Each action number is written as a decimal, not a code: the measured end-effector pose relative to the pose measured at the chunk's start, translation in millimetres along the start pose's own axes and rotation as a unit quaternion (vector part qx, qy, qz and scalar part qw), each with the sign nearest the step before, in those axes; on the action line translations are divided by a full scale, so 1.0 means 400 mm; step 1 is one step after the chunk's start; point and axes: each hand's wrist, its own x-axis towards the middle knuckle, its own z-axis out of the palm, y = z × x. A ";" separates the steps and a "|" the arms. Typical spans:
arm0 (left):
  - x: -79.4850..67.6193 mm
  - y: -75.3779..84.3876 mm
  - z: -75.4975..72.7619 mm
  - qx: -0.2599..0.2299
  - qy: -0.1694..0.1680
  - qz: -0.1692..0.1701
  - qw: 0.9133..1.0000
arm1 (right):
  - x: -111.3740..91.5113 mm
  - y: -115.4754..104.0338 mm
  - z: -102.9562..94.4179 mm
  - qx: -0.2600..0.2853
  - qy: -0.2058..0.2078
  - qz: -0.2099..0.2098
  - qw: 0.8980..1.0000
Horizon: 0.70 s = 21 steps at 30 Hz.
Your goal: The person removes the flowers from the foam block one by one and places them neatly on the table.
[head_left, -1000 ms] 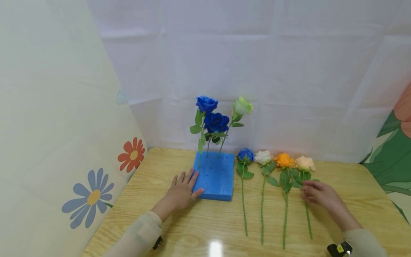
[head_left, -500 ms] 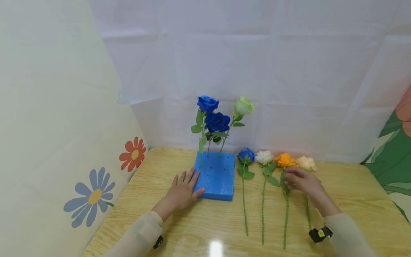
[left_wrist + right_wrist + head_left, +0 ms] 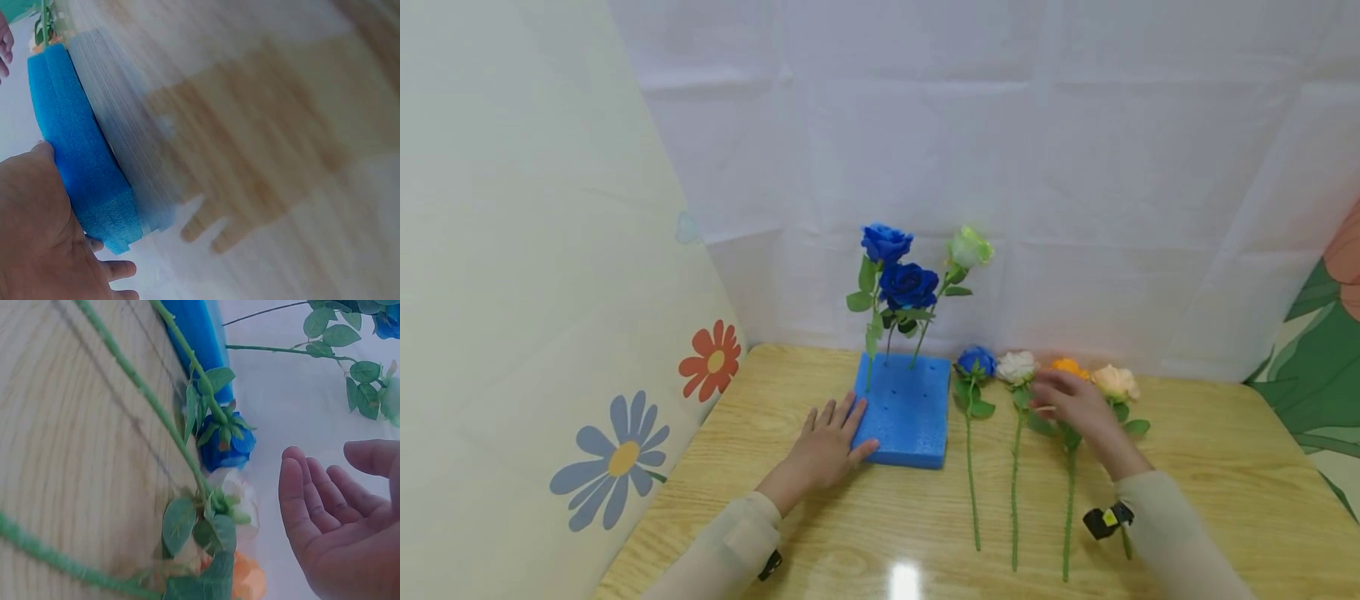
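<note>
My left hand (image 3: 827, 446) rests with spread fingers on the left edge of a blue foam block (image 3: 906, 425). Two blue roses (image 3: 908, 286) and a pale green rose (image 3: 970, 247) stand in the block. My right hand (image 3: 1071, 408) hovers over the lying flowers, between the white rose (image 3: 1017, 367) and the orange rose (image 3: 1070, 367), covering part of the orange one. In the right wrist view its fingers (image 3: 315, 494) are loosely bent, the thumb is apart, and nothing is held. A blue rose (image 3: 976, 362) lies nearest the block and a peach rose (image 3: 1115, 382) farthest right.
The wooden table (image 3: 850, 533) carries the block and the row of lying flowers, stems toward me. Several small holes show in the block's top. A white cloth (image 3: 880, 125) hangs behind, and a flower-printed panel (image 3: 587, 292) borders the left side.
My right hand has moved left from above the peach rose, past the orange rose, toward the white one, holding nothing. The left hand stays on the block.
</note>
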 end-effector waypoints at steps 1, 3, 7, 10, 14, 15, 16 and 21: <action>0.000 0.000 0.000 -0.001 0.002 0.000 1.000 | 0.004 -0.002 0.005 0.004 0.002 0.002 1.000; -0.001 0.001 -0.001 -0.004 0.003 0.001 1.000 | 0.012 -0.008 0.013 0.004 0.000 0.001 1.000; -0.004 0.002 -0.004 -0.008 0.001 0.000 1.000 | 0.029 -0.019 0.033 0.007 -0.001 -0.004 1.000; -0.005 0.001 -0.003 -0.009 0.002 0.002 1.000 | 0.042 -0.024 0.048 0.016 -0.003 -0.013 1.000; -0.004 -0.002 0.000 -0.005 0.002 0.002 1.000 | 0.060 -0.032 0.067 0.024 -0.005 -0.019 1.000; -0.003 -0.002 0.001 -0.004 0.001 0.001 1.000 | 0.065 -0.034 0.071 0.025 -0.005 -0.020 0.999; -0.002 -0.002 0.002 -0.003 0.000 0.002 1.000 | 0.069 -0.036 0.076 0.027 -0.005 -0.020 0.999; 0.004 -0.004 0.007 -0.001 -0.001 0.002 1.000 | 0.097 -0.043 0.100 0.047 -0.007 -0.020 0.999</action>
